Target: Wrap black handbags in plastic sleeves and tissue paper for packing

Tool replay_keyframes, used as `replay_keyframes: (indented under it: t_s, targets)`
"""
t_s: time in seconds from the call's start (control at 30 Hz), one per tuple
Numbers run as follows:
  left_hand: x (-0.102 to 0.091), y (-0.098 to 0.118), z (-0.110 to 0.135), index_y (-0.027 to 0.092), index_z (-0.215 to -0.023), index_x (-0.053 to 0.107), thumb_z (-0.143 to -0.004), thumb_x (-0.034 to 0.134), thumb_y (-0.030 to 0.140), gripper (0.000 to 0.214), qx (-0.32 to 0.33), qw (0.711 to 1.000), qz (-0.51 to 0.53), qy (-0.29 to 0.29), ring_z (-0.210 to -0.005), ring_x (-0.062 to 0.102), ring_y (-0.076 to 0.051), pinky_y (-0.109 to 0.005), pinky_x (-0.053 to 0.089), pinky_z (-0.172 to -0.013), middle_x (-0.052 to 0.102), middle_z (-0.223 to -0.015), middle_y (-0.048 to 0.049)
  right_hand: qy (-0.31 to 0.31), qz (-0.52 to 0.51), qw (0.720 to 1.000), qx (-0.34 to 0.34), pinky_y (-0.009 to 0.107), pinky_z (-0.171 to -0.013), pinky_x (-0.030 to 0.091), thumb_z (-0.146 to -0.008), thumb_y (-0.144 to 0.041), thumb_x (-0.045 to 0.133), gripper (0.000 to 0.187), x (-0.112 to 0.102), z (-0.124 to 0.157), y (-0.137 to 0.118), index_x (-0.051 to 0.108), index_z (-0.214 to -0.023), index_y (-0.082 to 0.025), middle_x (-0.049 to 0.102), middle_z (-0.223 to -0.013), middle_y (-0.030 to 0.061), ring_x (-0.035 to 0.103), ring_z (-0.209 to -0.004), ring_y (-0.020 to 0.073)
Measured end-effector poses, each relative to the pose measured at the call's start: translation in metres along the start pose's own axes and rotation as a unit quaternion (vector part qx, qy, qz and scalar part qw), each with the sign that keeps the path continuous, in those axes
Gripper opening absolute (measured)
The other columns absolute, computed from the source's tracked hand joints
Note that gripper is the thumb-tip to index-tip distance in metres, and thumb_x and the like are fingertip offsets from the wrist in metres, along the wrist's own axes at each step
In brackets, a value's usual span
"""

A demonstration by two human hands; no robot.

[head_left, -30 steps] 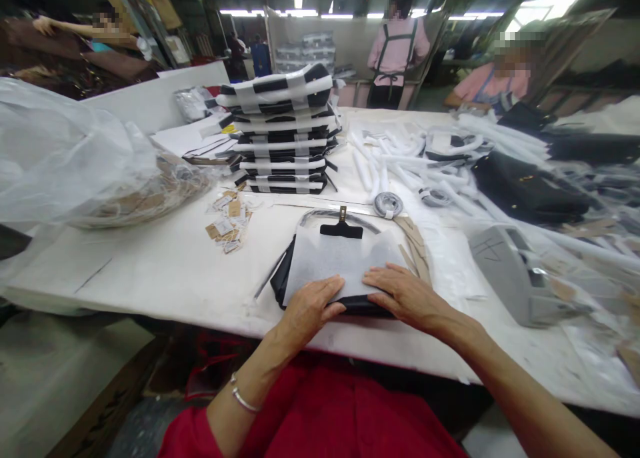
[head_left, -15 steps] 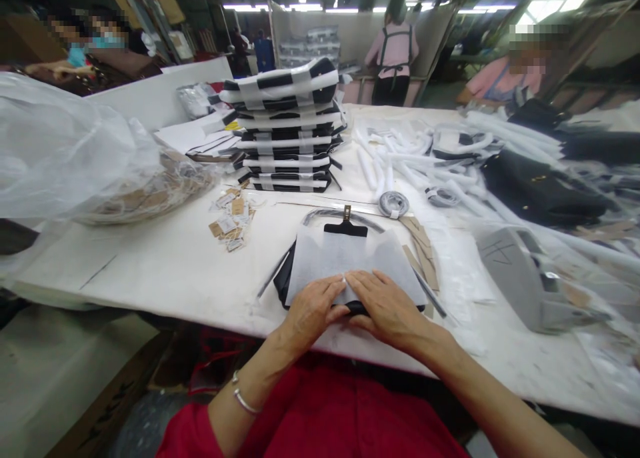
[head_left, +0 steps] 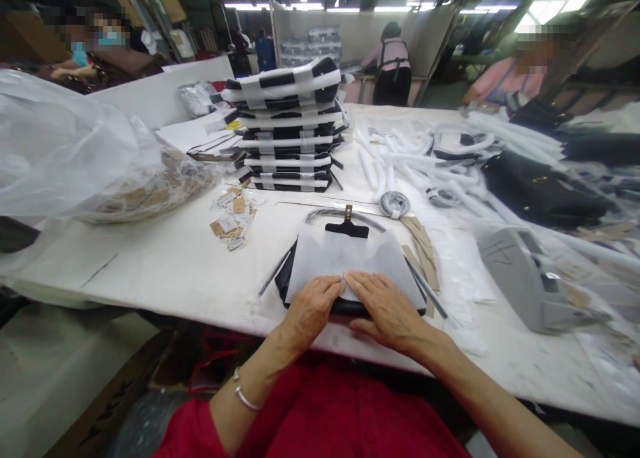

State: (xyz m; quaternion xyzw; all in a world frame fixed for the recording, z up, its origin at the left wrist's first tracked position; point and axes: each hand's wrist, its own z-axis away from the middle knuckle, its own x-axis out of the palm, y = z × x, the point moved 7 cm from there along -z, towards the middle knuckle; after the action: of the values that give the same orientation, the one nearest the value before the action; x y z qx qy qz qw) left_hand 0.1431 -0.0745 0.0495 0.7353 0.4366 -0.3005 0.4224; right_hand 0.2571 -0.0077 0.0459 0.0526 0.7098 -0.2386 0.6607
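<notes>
A black handbag [head_left: 283,281] lies flat at the table's front edge, its near edge showing below a white sheet of wrapping paper [head_left: 345,255]. My left hand [head_left: 313,308] rests on the sheet's near edge, fingers stretched out and its thumb hidden. Beside it, my right hand [head_left: 383,305] lies with fingers flat on the paper and thumb apart. The fingertips of both hands nearly meet at the middle. Beyond the sheet sticks out a black flap tab [head_left: 347,229] with a gold clasp [head_left: 349,213]. A wrapped strap [head_left: 425,288] curves around the bag.
A tall stack of wrapped black bags [head_left: 290,125] stands behind. Paper tags [head_left: 233,218] lie to the left near a large plastic bag [head_left: 75,151]. At right are a grey tape dispenser [head_left: 520,278], a coiled strap [head_left: 394,205], white wrapped tubes and black bags [head_left: 545,188]. Co-workers stand further back.
My left thumb has tucked out of sight, and my right thumb has shifted slightly off the bag's near edge. The paper stays in place. A co-worker at the back has bent forward.
</notes>
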Motion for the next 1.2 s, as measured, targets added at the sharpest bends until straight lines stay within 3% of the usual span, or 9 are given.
replay_keyframes:
  t_s: [0.23, 0.4, 0.6, 0.97, 1.2]
  targets:
    - [-0.001, 0.003, 0.0, 0.013, -0.117, 0.061, -0.097, 0.045, 0.01, 0.026, 0.058, 0.998, -0.004, -0.016, -0.12, 0.061, -0.021, -0.039, 0.052, -0.102, 0.067, -0.124, -0.0106, -0.013, -0.008, 1.0, 0.016, 0.051, -0.112, 0.036, -0.076, -0.035, 0.074, 0.075, -0.004, 0.001, -0.004, 0.045, -0.142, -0.014, 0.05, -0.145, 0.0178, 0.047, -0.133, 0.0315]
    - [0.004, -0.001, 0.002, 0.014, -0.118, 0.059, -0.097, 0.043, 0.014, 0.026, 0.047, 0.998, 0.01, -0.031, -0.109, 0.066, -0.021, -0.039, 0.054, -0.098, 0.07, -0.118, -0.0102, -0.005, -0.012, 1.0, 0.025, 0.049, -0.109, 0.039, -0.074, -0.037, 0.075, 0.074, -0.004, 0.0, -0.003, 0.047, -0.139, -0.014, 0.054, -0.14, 0.0156, 0.051, -0.126, 0.0313]
    - [0.006, 0.002, 0.001, 0.017, -0.123, 0.055, -0.093, 0.059, 0.031, 0.033, 0.007, 0.998, 0.011, -0.067, -0.11, 0.065, -0.023, -0.041, 0.052, -0.101, 0.068, -0.119, -0.0104, 0.016, 0.013, 1.0, 0.019, 0.05, -0.108, 0.04, -0.073, -0.037, 0.078, 0.074, 0.005, 0.002, -0.001, 0.049, -0.136, -0.011, 0.054, -0.139, 0.0196, 0.051, -0.125, 0.0336]
    - [0.007, 0.001, 0.002, 0.017, -0.123, 0.056, -0.092, 0.061, 0.038, 0.037, -0.016, 0.999, 0.004, -0.04, -0.105, 0.066, -0.025, -0.042, 0.053, -0.096, 0.07, -0.115, -0.0106, 0.029, 0.065, 0.997, 0.011, 0.051, -0.108, 0.04, -0.073, -0.033, 0.079, 0.074, 0.014, 0.002, -0.003, 0.048, -0.138, -0.015, 0.053, -0.141, 0.0178, 0.052, -0.126, 0.0349]
    - [0.006, 0.005, 0.0, 0.018, -0.118, 0.057, -0.094, 0.058, 0.037, 0.03, 0.0, 0.999, -0.005, -0.031, -0.105, 0.066, -0.024, -0.04, 0.054, -0.094, 0.07, -0.112, -0.0102, 0.057, -0.005, 0.998, 0.02, 0.052, -0.11, 0.038, -0.079, -0.036, 0.073, 0.068, 0.011, 0.006, 0.001, 0.047, -0.138, -0.014, 0.054, -0.141, 0.0178, 0.05, -0.128, 0.0322]
